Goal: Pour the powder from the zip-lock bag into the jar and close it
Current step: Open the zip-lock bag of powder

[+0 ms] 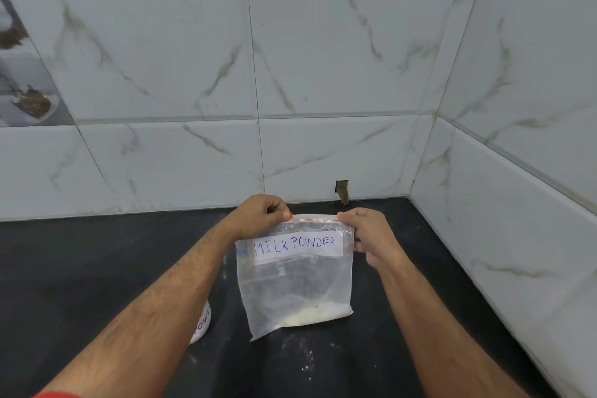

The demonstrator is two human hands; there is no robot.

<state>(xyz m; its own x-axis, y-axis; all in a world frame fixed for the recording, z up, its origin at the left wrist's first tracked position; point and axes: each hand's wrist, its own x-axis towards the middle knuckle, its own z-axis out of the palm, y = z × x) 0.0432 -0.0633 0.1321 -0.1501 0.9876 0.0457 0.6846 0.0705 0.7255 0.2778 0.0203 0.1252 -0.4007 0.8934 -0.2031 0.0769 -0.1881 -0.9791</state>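
Both hands are up on the zip-lock bag (pixel 295 281) right now, holding it upright over the dark counter (pixel 97 268), toward the back edge and not far from the back right corner where the tiled walls (pixel 323 58) meet. The left hand (pixel 258 215) pinches the top left corner of the bag at the red zip strip, fingers curled in. The right hand (pixel 371 236) grips the top right corner the same way, thumb on the strip and fingers wrapped down the bag's side edge. The bag is clear plastic with a white label (pixel 295 245) reading MILK POWDER in blue pen, and there's just a small heap of pale powder (pixel 318 313) sitting in its bottom right corner. Can't tell if the zip is open or sealed. A white jar (pixel 202 323) with some lettering pokes out from behind the left forearm, near the front of the counter, left of the bag. Some white specks (pixel 307 365) are dusted on the counter below the bag
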